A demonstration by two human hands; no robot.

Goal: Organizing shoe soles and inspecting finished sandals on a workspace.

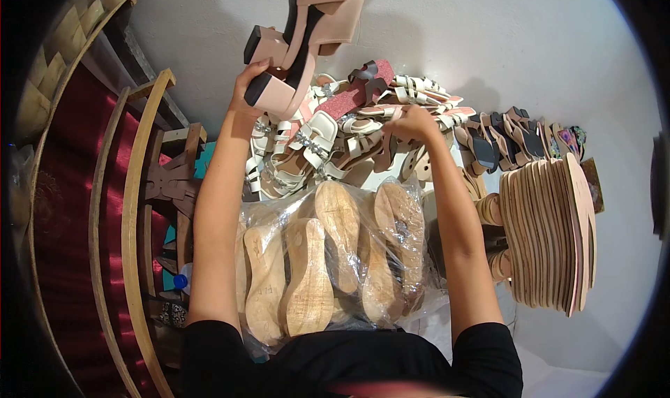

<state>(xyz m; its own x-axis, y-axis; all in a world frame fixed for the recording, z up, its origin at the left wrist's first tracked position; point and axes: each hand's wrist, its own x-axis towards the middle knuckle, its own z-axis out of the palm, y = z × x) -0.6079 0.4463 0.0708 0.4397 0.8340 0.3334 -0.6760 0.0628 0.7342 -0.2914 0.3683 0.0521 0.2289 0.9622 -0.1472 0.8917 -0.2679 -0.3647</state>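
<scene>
Raised at the upper left, my left hand [246,94] is closed around a pair of pink block-heeled sandals [278,93] with black insoles. Their wide pink straps reach up past the top of the view. My right hand [417,123] is at the heap of white sandals [317,143], with its fingers curled beside a white sandal with a pink insole [457,112]. Whatever lies between those fingers is hidden. A sandal with a glittery red insole and dark straps [354,99] lies on top of the heap, between my hands.
A clear plastic bag [349,258] of wooden shoe soles lies close to my body. On the right stands a tall stack of sole-shaped pieces [548,234], with dark sandals [513,138] behind it. Wooden rails [131,209] and a red cloth [66,258] line the left side.
</scene>
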